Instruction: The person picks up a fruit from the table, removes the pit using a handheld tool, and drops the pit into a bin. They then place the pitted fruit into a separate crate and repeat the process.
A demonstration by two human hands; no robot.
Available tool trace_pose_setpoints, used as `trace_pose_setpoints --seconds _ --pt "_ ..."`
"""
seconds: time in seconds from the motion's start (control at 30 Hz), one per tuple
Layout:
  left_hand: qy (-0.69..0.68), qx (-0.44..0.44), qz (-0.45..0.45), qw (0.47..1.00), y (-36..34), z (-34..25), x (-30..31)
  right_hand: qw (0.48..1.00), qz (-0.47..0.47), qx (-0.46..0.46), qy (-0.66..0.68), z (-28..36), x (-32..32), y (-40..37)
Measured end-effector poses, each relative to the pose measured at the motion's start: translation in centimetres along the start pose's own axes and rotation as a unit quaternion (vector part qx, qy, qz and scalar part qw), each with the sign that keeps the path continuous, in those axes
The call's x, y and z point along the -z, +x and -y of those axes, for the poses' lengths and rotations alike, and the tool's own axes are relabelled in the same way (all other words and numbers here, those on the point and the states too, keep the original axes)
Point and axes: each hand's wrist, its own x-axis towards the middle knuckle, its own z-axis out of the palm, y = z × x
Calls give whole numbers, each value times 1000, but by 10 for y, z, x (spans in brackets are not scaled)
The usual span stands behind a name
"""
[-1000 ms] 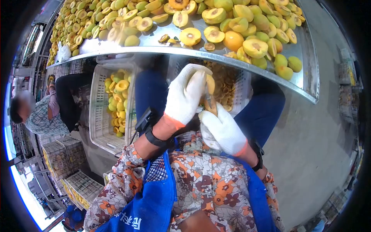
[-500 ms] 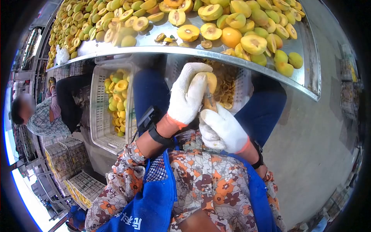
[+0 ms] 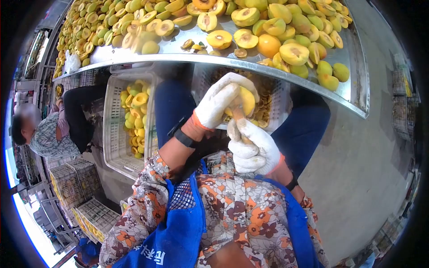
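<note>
Near the white scrap crate [image 3: 282, 103], L hand [image 3: 223, 99] curls round a yellow stone-fruit half [image 3: 247, 101] w/ R hand [image 3: 255, 151] closed on a wood-handled tool [image 3: 238, 115] touching it btwn the hands, fruit-laden metal tray [image 3: 176, 58] just beyond.

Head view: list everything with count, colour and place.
table: one, silver, top
fruit: many, yellow-green, on table
plastic scrap: one, white, table's left end
left crate: one, whitish, below table
scooped fruit: many, yellow-green, left crate
right crate: one, whitish, below table
peelings or scraps: many, yellow-brown, right crate
stacked crates: several, pale, lower left
co-worker: one, patterned top, far left
fruit piece: one, yellow, left hand
tool, partly hidden: one, brown, right hand
vest: one, blue, bottom
left hand: one, white glove, centre
right hand: one, white glove, centre
legs: two, navy, under table
</note>
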Motion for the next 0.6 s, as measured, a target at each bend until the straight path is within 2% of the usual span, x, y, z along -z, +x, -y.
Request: trace_pose_setpoints --seconds 0.03,0.13,0.17,0.2,0.27,0.3,0.33,0.37,0.4,0.43,0.47,0.5,0.53,0.57,0.6 --pt "30 -5 44 999 1 -2 5 999 24 -14 34 0 1 1" --pt "7 -50 25 998 -1 -8 -3 999 39 -23 -1 2 -3 3" --pt "-30 -68 -28 997 -4 -7 -15 999 39 -25 -3 3 -5 3" --pt "-29 -70 -30 997 -7 -9 -26 999 32 -26 -15 5 -9 3" --pt "-108 -54 -216 969 -10 -14 -38 999 27 -28 -30 8 -16 5" --pt "-239 -14 -246 939 -15 -17 -32 996 18 -26 -83 8 -21 6" --pt "-175 -27 -292 940 -19 -19 -14 990 10 -25 -136 8 -26 6" --pt "-145 -46 -359 921 -20 -25 3 990 -37 -25 -135 7 -32 4" --pt "-88 -82 -335 934 -35 -34 34 989 -34 -27 -139 6 -28 2" --pt "39 -88 -433 896 -41 -51 48 969 -110 14 -219 5 -19 2" --pt "192 -86 -445 871 -59 -69 77 936 -185 58 -293 6 -13 2" --pt "508 -158 -389 751 -78 -77 110 927 -226 60 -295 9 -12 -1" --pt "577 -51 -445 683 -86 -91 129 928 -222 61 -294 10 -6 -3" --pt "739 -71 -404 535 -85 -102 127 921 -244 51 -300 9 1 -3" --pt "863 -87 -344 360 -82 -111 125 913 -266 40 -306 8 7 -3"
